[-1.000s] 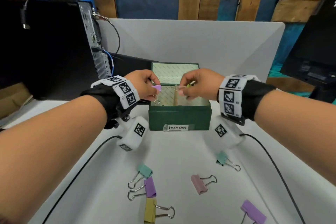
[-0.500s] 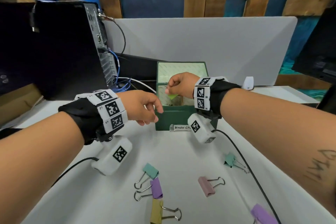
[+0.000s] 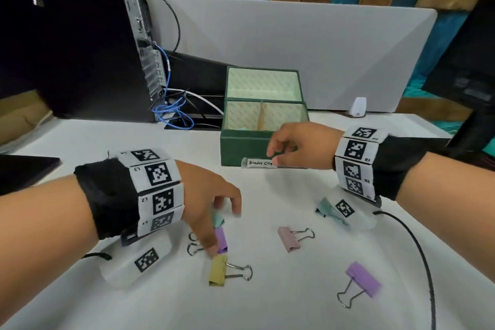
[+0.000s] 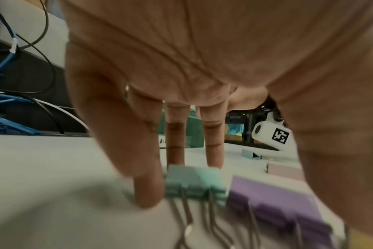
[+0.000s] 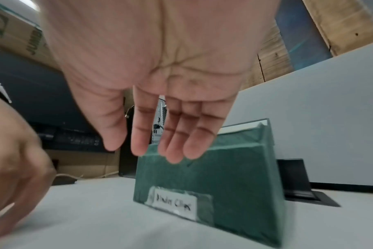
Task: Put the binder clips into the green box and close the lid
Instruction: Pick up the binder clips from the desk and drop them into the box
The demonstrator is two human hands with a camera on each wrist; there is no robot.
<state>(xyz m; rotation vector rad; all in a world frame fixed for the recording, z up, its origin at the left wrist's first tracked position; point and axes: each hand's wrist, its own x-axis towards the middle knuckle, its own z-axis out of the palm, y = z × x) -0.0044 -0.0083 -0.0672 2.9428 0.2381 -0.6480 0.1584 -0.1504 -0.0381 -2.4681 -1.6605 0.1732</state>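
The green box (image 3: 245,147) stands open at mid-table, its lid (image 3: 263,84) upright behind it and a divider inside. The front wall hides most of the inside. Loose binder clips lie in front: teal (image 3: 218,218), purple (image 3: 221,240), yellow (image 3: 217,270), pink (image 3: 288,239), a second purple (image 3: 364,279) and a second teal (image 3: 324,209). My left hand (image 3: 222,229) is low over the teal clip (image 4: 195,182), its straight fingers (image 4: 148,185) down around the clip without gripping it. My right hand (image 3: 273,157) hovers empty before the box (image 5: 213,182), fingers (image 5: 175,134) relaxed.
A black computer tower (image 3: 80,43) with blue cables (image 3: 174,112) stands at the back left. A grey divider panel (image 3: 294,48) runs behind the box. A black cable (image 3: 420,254) trails from my right wrist across the table. A dark flat object (image 3: 24,171) lies at the left edge.
Both hands have left the box. The left one dropped to the teal and purple clips on the table. The right one let go of its clip and drew back before the box.
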